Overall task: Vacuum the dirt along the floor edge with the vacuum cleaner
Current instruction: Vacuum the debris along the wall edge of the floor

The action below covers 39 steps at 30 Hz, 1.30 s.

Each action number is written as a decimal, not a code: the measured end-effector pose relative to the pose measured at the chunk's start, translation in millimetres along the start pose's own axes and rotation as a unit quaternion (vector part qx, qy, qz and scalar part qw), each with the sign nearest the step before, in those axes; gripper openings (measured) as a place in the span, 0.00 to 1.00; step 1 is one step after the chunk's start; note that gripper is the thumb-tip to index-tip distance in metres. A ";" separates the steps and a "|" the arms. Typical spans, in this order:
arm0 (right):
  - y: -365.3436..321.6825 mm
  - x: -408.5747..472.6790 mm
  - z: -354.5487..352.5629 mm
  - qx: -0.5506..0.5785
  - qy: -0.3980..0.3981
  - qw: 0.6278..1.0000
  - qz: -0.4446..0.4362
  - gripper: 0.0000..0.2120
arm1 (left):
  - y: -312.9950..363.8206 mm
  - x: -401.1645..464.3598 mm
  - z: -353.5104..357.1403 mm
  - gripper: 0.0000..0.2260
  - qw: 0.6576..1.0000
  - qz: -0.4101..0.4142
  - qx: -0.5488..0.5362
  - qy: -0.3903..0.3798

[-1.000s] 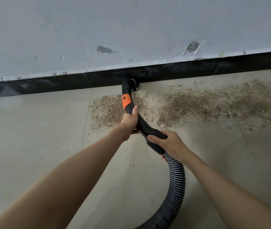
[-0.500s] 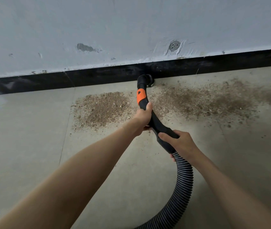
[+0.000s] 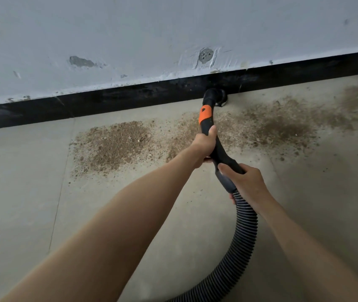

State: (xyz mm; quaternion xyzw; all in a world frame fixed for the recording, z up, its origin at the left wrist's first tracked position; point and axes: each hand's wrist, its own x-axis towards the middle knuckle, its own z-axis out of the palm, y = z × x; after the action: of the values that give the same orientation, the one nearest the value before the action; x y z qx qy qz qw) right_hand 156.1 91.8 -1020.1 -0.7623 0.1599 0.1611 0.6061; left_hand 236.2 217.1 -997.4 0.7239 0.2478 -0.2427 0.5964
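A black vacuum wand with an orange band reaches toward the wall, its nozzle down on the floor against the black baseboard. My left hand grips the wand just below the orange band. My right hand grips the handle end where the ribbed grey hose begins. Brown dirt lies in a thick patch left of the wand, and a wider, thinner spread of dirt lies to its right along the wall.
A grey painted wall with chipped spots rises above the baseboard. The floor is pale tile with a joint line on the left. The hose curves off the bottom edge of the view.
The nozzle has slid right along the baseboard, away from the left dirt patch. Both hands kept their grip and moved with it.
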 end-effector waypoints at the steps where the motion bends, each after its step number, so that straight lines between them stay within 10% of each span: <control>1: -2.3 0.5 -0.2 0.005 0.012 1.000 -0.003 0.18 | 5.1 -0.3 1.5 0.24 1.000 0.007 0.003 -0.005; 23: -80.5 -82.1 166.1 -0.037 -0.153 0.981 -0.117 0.16 | -29.6 -73.3 -224.4 0.21 0.982 0.041 -0.066 0.171; 39: -67.2 -112.0 237.8 -0.190 -0.286 0.937 -0.067 0.14 | -142.4 -92.0 -296.4 0.24 0.944 -0.085 -0.230 0.221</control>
State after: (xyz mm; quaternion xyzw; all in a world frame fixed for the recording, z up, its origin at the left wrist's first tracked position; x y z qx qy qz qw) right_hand 72.8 343.6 -963.0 -0.7939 -0.1058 0.3586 0.4795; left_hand 90.6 525.9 -993.2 0.5789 0.4833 -0.0631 0.6537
